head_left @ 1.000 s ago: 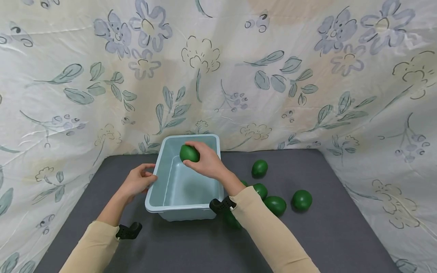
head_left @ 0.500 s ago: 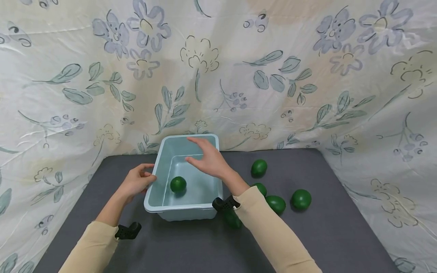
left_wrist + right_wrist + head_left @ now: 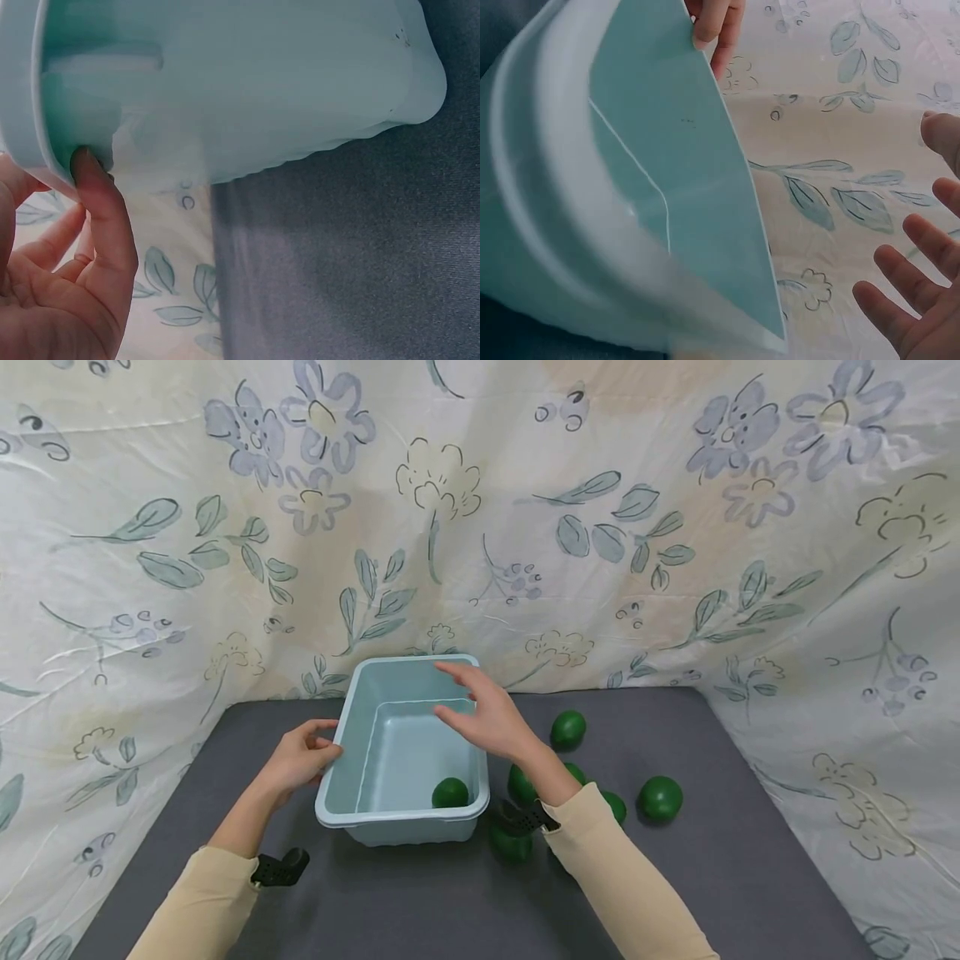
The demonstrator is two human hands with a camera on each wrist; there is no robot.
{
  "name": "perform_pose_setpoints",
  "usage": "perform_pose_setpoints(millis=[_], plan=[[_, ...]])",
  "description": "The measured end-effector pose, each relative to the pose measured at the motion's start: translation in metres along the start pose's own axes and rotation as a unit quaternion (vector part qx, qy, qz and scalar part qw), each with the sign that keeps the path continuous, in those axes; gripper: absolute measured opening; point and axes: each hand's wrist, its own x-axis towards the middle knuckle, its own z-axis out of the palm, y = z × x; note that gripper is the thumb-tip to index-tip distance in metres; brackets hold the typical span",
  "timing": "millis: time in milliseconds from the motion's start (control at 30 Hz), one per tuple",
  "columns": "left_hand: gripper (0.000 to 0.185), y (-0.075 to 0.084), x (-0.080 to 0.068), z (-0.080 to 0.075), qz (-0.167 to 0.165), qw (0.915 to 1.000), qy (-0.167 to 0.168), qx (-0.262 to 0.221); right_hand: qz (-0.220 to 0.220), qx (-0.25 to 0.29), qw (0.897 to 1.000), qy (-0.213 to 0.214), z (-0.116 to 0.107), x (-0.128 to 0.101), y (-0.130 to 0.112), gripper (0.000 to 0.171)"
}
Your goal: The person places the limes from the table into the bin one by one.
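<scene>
A light blue plastic tub (image 3: 397, 819) stands on the dark cloth. My left hand (image 3: 298, 757) holds its left rim; up close in the left wrist view, the fingers (image 3: 105, 217) pinch the lip. Inside, near the front right corner, lies one glossy dark green fruit (image 3: 450, 792), rounded like a lime or avocado; I cannot tell which. Over the tub's right rim hovers my right hand (image 3: 491, 720), thumb and fingers spread and nothing in them. The right wrist view shows these fingers (image 3: 911, 277) apart from the tub.
Several more green fruits lie right of the tub: one at the back (image 3: 568, 729), one farther right (image 3: 661, 799), others partly behind the right forearm. A floral curtain (image 3: 480, 527) hangs behind the dark cloth-covered table (image 3: 735, 877).
My right hand let go of the green fruit into the tub and drew back to the right. The fruit has rolled to the front right corner. My left hand stays on the rim.
</scene>
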Motion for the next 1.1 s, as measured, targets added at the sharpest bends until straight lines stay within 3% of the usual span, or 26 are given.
perform_pose_setpoints(millis=[333,767,967,1100], plan=[[0.056,0.000,0.000,-0.001,-0.002,1.0000,-0.003,0.001,-0.025,-0.009,0.999,0.032,-0.015,-0.023,0.009,0.056],[0.056,0.001,0.001,0.000,-0.003,1.0000,0.001,0.006,0.005,0.001,0.998,0.059,-0.045,-0.064,0.031,0.058],[0.056,0.001,0.001,-0.001,0.000,1.0000,0.000,0.006,0.041,0.003,0.995,0.094,-0.061,-0.084,0.044,0.057],[0.055,0.001,0.001,-0.002,0.004,1.0000,-0.001,0.004,0.055,0.003,0.992,0.116,-0.072,-0.096,0.037,0.056]])
